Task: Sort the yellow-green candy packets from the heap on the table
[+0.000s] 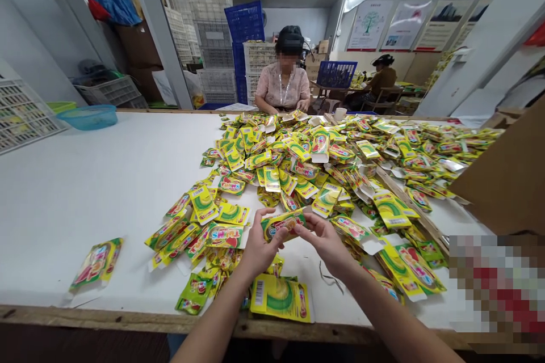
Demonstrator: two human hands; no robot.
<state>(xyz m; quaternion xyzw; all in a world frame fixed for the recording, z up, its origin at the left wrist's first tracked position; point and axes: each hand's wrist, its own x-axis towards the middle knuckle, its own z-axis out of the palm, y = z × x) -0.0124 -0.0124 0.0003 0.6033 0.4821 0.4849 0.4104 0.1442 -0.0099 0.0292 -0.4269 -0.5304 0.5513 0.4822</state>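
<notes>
Between my two hands is a small yellow-green candy box (283, 224), held level above the white table (140, 193). My left hand (261, 244) grips its left end, thumb across the printed front. On the box's right end, my right hand (326, 240) closes with thumb and fingers. Below my wrists lies a flat yellow box (281, 298) at the table's front edge, with a green candy packet (195, 293) to its left. Loose boxes and packets (298, 167) heap up just beyond my hands, several with flaps open.
A lone open-flapped box (97, 264) lies at the left. A blue basin (88, 117) and white crate (28, 113) stand far left. Opposite sits a co-worker (283, 82); another person (382, 82) is farther back. A cardboard box (506, 173) stands right, by a wooden strip (411, 210).
</notes>
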